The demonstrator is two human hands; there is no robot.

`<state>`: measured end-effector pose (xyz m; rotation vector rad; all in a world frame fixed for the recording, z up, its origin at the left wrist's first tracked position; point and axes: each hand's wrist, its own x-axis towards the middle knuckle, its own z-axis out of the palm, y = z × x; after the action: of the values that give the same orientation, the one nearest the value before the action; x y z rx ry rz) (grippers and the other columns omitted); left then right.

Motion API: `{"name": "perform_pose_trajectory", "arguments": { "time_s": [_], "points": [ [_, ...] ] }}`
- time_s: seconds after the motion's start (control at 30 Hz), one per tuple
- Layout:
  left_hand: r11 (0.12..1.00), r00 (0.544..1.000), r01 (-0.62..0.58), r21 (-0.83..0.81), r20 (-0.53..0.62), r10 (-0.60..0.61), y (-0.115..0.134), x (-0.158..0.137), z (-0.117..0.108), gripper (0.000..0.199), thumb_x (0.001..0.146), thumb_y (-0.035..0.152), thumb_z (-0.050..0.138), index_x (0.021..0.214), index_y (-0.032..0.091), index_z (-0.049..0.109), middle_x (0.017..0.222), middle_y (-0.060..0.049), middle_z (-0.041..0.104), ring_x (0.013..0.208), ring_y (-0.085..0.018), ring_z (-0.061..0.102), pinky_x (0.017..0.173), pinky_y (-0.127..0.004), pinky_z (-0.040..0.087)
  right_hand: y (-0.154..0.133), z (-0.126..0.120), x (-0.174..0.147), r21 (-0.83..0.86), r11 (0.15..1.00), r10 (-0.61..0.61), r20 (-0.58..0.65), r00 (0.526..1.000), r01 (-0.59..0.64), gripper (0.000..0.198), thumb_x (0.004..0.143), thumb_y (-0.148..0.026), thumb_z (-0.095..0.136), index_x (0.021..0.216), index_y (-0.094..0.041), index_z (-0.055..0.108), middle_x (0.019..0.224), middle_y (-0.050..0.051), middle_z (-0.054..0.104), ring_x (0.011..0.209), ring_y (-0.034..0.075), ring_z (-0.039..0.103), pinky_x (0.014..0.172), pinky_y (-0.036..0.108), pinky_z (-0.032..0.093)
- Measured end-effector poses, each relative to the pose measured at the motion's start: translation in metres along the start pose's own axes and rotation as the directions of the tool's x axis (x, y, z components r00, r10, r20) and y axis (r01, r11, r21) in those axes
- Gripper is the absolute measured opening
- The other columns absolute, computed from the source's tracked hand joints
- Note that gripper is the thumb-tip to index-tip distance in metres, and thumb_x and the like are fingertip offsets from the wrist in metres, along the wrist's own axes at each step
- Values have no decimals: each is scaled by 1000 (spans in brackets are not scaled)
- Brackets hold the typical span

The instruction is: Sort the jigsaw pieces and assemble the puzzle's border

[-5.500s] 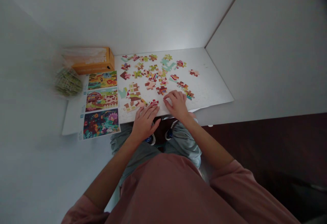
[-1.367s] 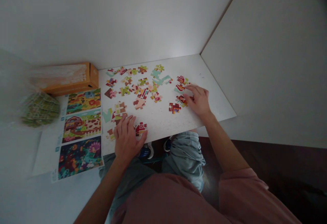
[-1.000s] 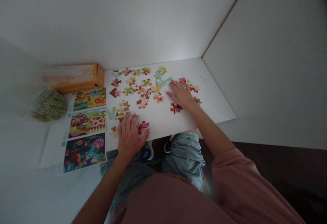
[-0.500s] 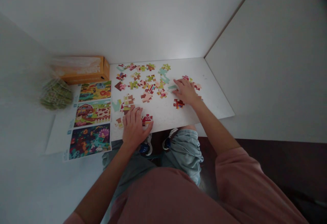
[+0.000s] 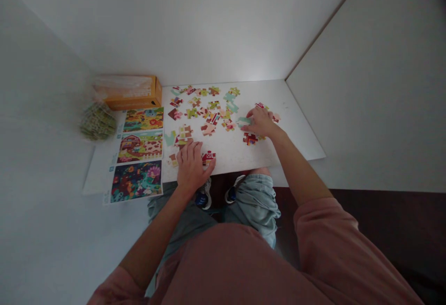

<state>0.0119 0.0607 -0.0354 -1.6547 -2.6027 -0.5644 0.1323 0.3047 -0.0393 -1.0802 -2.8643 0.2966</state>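
Many jigsaw puzzle pieces lie loose on the white table. My right hand is at the right of them, fingers curled with thumb and fingertips at the edges of a pale green puzzle piece. Just below that hand lies a dark red piece, and a red-and-white piece shows above it. My left hand rests palm down near the front edge, fingers extended over a brown-and-green piece. By its thumb is a red barn piece.
Three printed picture cards, including a farm scene, lie in a column at the left. Behind them stands an orange box. A clear bag with greenish pieces sits beside the cards. White walls border the table's back and right.
My right fingers have drawn in around the pale green piece, which has shifted slightly towards me. My left hand stays in nearly the same place. The whole view has turned a little to the left.
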Motion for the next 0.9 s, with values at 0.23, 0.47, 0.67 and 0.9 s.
{"name": "perform_pose_trajectory", "arguments": {
  "time_s": [0.23, 0.47, 0.67, 0.9],
  "points": [
    [1000, 1000, 1, -21, -26, -2, -2, -3, 0, 47, 71, 38, 35, 112, 17, 28, 116, -8, 28, 112, -22, 12, 91, -41, 11, -28, 4, -13, 311, 945, -89, -51, 995, 100, 25, 75, -35, 33, 98, -26, 37, 82, 1, 51, 72, 14, 46, 65, 29, 35],
    [998, 1000, 1, -55, -23, -2, 0, -5, -2, 48, 71, 38, 36, 114, 19, 27, 116, -7, 29, 110, -25, 14, 89, -44, 11, -98, 24, -50, 197, 953, -220, -82, 972, 232, 28, 75, -43, 29, 94, -29, 44, 94, 1, 47, 86, 16, 43, 73, 31, 34],
    [994, 996, -86, -73, 27, 88, 2, -5, -8, 40, 71, 32, 37, 110, 29, 32, 116, 0, 30, 111, -22, 14, 89, -45, 12, -109, 16, -64, -11, 990, -141, -153, 978, 141, 34, 78, -39, 23, 108, -29, 35, 112, 0, 37, 101, 18, 32, 82, 36, 26],
    [984, 983, -175, -32, 53, 176, 2, -6, -8, 36, 72, 34, 36, 108, 33, 34, 117, 5, 30, 112, -19, 11, 91, -43, 8, -93, 16, -76, -77, 988, -148, -165, 975, 137, 42, 78, -43, 19, 116, -27, 25, 121, -3, 22, 110, 15, 19, 92, 35, 13]
  ]
}}
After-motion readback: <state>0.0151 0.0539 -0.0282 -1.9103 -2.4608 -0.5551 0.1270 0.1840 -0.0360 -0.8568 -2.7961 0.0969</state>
